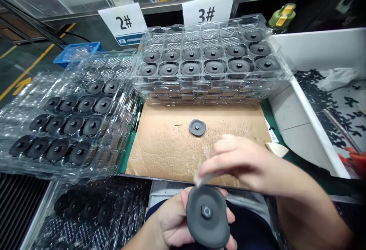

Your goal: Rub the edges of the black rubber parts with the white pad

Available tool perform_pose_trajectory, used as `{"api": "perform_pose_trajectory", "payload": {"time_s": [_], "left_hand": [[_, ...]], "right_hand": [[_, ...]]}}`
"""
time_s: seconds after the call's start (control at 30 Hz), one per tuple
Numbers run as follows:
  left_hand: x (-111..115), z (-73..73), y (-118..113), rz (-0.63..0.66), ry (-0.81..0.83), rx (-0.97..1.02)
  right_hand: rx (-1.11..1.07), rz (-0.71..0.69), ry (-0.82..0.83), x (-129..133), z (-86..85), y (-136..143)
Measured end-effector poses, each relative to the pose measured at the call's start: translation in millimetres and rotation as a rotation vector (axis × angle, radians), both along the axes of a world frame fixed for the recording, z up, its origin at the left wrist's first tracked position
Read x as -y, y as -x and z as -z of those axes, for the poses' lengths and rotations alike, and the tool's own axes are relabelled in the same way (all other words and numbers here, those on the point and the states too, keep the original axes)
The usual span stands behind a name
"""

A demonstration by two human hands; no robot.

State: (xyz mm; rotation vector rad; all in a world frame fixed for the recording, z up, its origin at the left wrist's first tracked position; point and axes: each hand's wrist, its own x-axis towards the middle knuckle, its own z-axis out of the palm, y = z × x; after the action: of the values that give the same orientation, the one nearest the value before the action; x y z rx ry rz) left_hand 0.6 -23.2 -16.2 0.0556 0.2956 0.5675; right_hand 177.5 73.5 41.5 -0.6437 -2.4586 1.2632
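Note:
A round black rubber disc with a hex nut at its centre rests in my left hand, whose fingers wrap round its edge near my lap. Just above the disc, my right hand pinches a crumpled whitish cloth; its outline is slightly blurred. Another black disc lies flat on the brown cardboard beyond my hands. Similar discs sit in the compartments of a clear plastic tray at the back and of another clear tray on the left.
On the right a white bin holds small black pieces and a tool with a red handle. Signs reading 2# and 3# stand behind the trays. A green bottle and a blue basket are farther back.

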Motion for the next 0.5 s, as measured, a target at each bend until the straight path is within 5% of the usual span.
{"api": "perform_pose_trajectory", "payload": {"time_s": [0.13,0.3,0.4,0.5], "left_hand": [[-9,-9.1,6,-0.038,0.158,0.015],[-18,-9.7,14,-0.130,0.084,-0.061],[-16,-8.4,15,-0.183,0.082,-0.113],[-14,-8.8,12,-0.315,0.066,-0.199]], "right_hand": [[0.098,0.365,0.038,16,48.0,-13],[0.187,0.443,-0.067,58,116.2,-3],[0.192,0.530,-0.066,58,104.8,1],[0.035,0.781,-0.087,54,55.6,10]]}}
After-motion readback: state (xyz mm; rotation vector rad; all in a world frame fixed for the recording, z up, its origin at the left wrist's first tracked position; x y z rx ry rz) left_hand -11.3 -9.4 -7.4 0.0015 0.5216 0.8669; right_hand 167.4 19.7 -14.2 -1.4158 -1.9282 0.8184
